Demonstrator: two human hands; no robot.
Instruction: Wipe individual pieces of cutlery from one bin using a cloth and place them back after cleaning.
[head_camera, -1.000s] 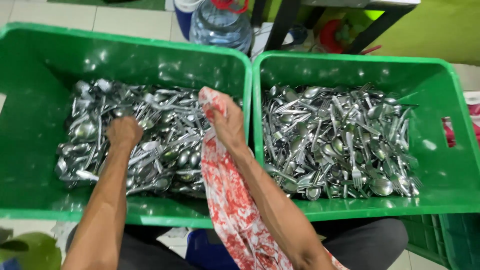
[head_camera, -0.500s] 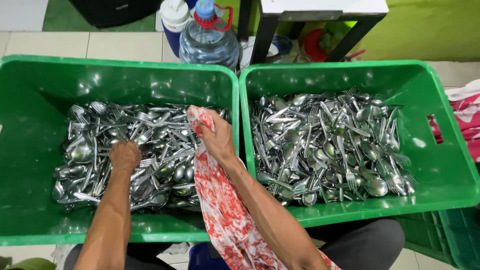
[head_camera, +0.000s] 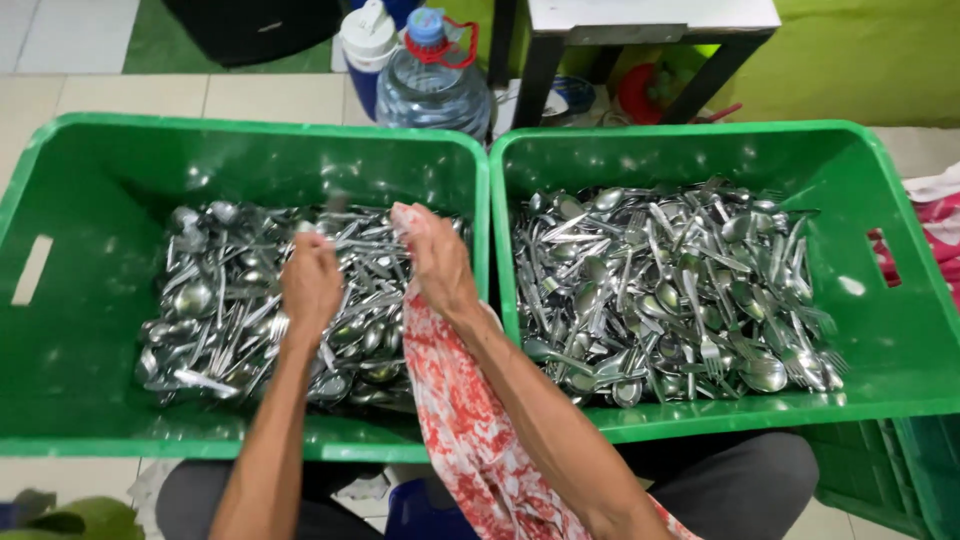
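Two green plastic crates stand side by side, each heaped with steel spoons and forks. Over the left crate (head_camera: 250, 135) and its cutlery (head_camera: 215, 305), my left hand (head_camera: 310, 285) is raised in a fist, closed on a blurred piece of cutlery that sticks out at the top. Just to its right, near the wall between the crates, my right hand (head_camera: 437, 262) grips a red-and-white patterned cloth (head_camera: 462, 425) that hangs down over the crate's near rim along my forearm. The right crate (head_camera: 700, 135) holds its own pile of cutlery (head_camera: 670, 290), untouched.
Beyond the crates stand a clear water bottle (head_camera: 432, 85), a blue-and-white flask (head_camera: 368, 45) and a dark-legged table (head_camera: 535, 60) on a tiled floor. More red-and-white cloth (head_camera: 935, 215) lies at the right edge. Another green crate (head_camera: 885, 470) sits at bottom right.
My left hand has risen out of the left pile and moved right, toward my right hand, with a piece of cutlery. The right hand keeps its hold on the cloth.
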